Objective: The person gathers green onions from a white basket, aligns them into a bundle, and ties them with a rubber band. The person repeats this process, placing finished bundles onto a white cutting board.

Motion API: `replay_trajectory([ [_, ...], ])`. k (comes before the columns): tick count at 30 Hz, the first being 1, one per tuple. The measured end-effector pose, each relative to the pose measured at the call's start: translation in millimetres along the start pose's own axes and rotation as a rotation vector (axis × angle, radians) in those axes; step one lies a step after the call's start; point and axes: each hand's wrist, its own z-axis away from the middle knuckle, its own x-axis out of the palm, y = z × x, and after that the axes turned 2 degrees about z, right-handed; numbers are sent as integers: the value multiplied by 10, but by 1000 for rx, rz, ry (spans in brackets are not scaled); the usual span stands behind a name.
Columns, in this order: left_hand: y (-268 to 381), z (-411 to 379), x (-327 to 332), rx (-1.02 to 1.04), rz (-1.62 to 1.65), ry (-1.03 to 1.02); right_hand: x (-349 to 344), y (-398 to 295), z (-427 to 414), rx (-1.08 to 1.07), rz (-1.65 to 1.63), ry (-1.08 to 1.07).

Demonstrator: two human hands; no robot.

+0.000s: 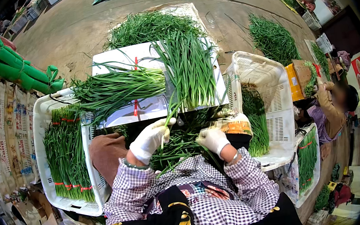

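My left hand [152, 138], in a white glove, pinches a few stalks of garlic chives [167, 120] near their pale ends, at the near edge of a white board [114, 120]. My right hand [213, 140], gloved too, is curled above my lap near loose green leaves; whether it holds any of them I cannot tell. On the board a bunch of chives [123, 85] lies sideways across a red tie strip [135, 107], its pale ends pointing right. Beside it a larger pile of chives [192, 74] lies lengthwise, pale ends towards me.
A white plastic crate [40, 128] at left holds chives bundled with red ties. Another crate [277, 108] at right holds loose chives. Beyond the board lies a heap of greens [153, 27]. At far right a co-worker [329, 108] handles greens beside a cardboard box [302, 75].
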Motion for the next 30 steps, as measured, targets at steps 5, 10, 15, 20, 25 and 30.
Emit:
replay_trajectory([
  [5,24,209,107,17,-61,-6,-129,-69,-638,122,-325,300],
  [10,195,580,366,259,1,-59,-114,-142,-1127,329,-173,224],
  [15,287,378,304,322,-83,140,161,-108,-1458,365,-234,331],
  [20,140,-595,91,143,-404,477,254,62,-1553,362,-323,376],
  [25,-361,-1579,-351,191,-435,571,138,45,-1300,216,-323,401],
  [30,-383,-1889,-373,40,-433,481,33,-129,-1010,60,-102,515],
])
